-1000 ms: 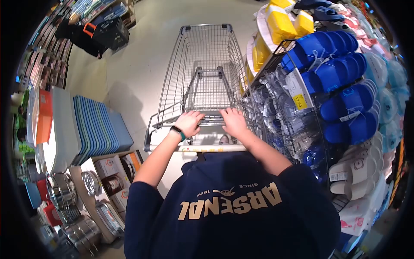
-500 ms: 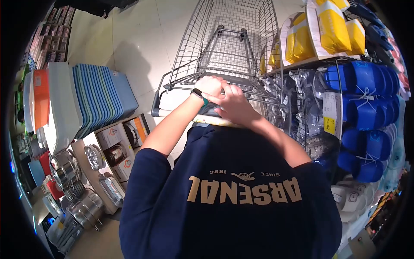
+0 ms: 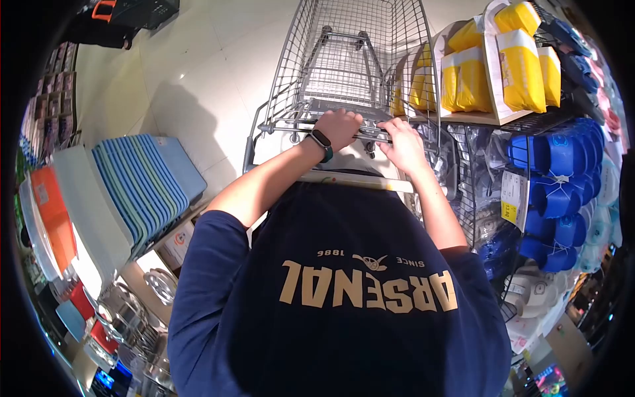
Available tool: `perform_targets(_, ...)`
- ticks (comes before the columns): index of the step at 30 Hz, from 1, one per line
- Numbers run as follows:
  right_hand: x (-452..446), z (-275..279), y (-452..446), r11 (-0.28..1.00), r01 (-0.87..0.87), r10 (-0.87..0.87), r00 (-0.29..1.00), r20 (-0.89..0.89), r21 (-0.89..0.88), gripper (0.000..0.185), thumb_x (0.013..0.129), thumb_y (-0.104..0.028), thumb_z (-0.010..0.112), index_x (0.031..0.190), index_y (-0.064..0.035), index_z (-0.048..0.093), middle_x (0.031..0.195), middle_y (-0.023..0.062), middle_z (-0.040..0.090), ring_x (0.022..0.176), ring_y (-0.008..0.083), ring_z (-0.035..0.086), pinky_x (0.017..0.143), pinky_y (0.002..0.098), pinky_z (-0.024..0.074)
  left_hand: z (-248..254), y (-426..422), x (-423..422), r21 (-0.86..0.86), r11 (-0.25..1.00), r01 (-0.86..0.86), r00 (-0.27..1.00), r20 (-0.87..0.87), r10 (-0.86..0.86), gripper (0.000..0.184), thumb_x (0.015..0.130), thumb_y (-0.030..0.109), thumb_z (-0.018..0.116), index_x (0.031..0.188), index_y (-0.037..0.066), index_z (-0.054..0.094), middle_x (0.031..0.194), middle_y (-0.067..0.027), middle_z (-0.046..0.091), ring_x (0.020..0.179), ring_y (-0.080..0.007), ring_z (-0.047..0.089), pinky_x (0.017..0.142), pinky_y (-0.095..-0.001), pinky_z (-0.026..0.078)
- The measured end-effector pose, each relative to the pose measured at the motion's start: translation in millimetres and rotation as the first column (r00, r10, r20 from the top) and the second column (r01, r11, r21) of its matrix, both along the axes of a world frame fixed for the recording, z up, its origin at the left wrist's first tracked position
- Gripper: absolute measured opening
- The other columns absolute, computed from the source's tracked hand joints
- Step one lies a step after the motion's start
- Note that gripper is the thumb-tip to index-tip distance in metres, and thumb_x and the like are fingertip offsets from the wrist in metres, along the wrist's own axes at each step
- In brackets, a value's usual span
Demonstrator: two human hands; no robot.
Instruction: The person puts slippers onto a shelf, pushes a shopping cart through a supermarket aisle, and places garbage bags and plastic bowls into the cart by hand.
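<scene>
In the head view, a wire shopping cart [image 3: 347, 106] stands in front of my body, its pale handle bar [image 3: 357, 180] close to my waist. My left hand [image 3: 338, 128] has its fingers curled over the grey bar at the near end of the basket. A dark smartwatch [image 3: 321, 137] with a green strap is on that wrist. My right hand [image 3: 403, 142] sits a little to the right, apart from the left, its fingers bent over the same bar area. The part of the basket I can see holds no goods.
Yellow packages [image 3: 522, 73] fill a display at the right, above bundled blue slippers [image 3: 562, 192] and a price tag [image 3: 514, 196]. On the left are stacked blue-green plastic pieces [image 3: 142, 188] and metal ware [image 3: 122, 314]. A dark object with an orange handle [image 3: 104, 10] is at upper left.
My right hand has left the left wrist and moved right onto the cart bar. The shelves on both sides have shifted in view, and the dark object at upper left shows more.
</scene>
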State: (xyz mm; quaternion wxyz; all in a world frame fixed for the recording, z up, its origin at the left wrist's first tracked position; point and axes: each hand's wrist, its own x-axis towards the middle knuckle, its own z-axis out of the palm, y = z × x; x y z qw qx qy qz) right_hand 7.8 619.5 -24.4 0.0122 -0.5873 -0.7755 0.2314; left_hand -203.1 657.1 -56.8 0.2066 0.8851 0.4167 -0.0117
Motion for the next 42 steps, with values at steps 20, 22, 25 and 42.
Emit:
perform_targets(20, -66, 39, 101, 0.996, -0.048, 0.083, 0.849, -0.522, 0.079, 0.065, 0.076, -0.026, 0.076, 0.134, -0.0079, 0.051, 0.145, 0.0203, 0.038, 0.134, 0.0393, 0.034, 0.111, 0.0483, 0.0303, -4, 118, -17, -0.171, 0.982, 0.073, 0.997, 0.015, -0.072, 0.036, 0.087, 0.033, 0.059, 0.111, 0.006, 0.061, 0.111, -0.0114, 0.066, 0.101, -0.0278, 0.065, 0.076, -0.0412, 0.058)
perform_targets(22, -47, 27, 118, 0.995, 0.010, 0.035, 0.894, -0.447, 0.099, 0.070, 0.075, -0.027, 0.076, 0.137, -0.0094, 0.048, 0.141, 0.0199, 0.042, 0.132, 0.0395, 0.038, 0.109, 0.0481, 0.0326, 0, 128, -16, -0.039, 0.992, 0.120, 0.992, -0.041, -0.121, 0.043, 0.084, 0.032, 0.067, 0.116, 0.006, 0.055, 0.104, -0.0099, 0.066, 0.101, -0.0256, 0.064, 0.076, -0.0387, 0.058)
perform_targets(25, -16, 11, 135, 0.999, 0.030, -0.033, 0.958, -0.283, -0.016, 0.072, 0.073, -0.028, 0.079, 0.137, -0.0115, 0.050, 0.138, 0.0174, 0.047, 0.130, 0.0365, 0.042, 0.105, 0.0492, 0.0369, 4, 148, -11, -0.041, 0.991, 0.123, 0.990, -0.063, -0.126, 0.049, 0.081, 0.035, 0.071, 0.116, 0.007, 0.051, 0.101, -0.0084, 0.066, 0.102, -0.0248, 0.063, 0.075, -0.0372, 0.058)
perform_targets(42, 20, -13, 237, 0.983, 0.182, -0.181, 0.983, 0.036, -0.026, 0.039, 0.071, -0.018, 0.076, 0.108, -0.0121, 0.064, 0.107, 0.0074, 0.063, 0.105, 0.0292, 0.061, 0.087, 0.0427, 0.0513, 15, 271, 1, -0.170, 0.973, 0.155, 0.984, -0.064, -0.168, 0.050, 0.082, 0.030, 0.068, 0.126, 0.011, 0.054, 0.103, -0.0118, 0.067, 0.093, -0.0304, 0.066, 0.078, -0.0425, 0.054)
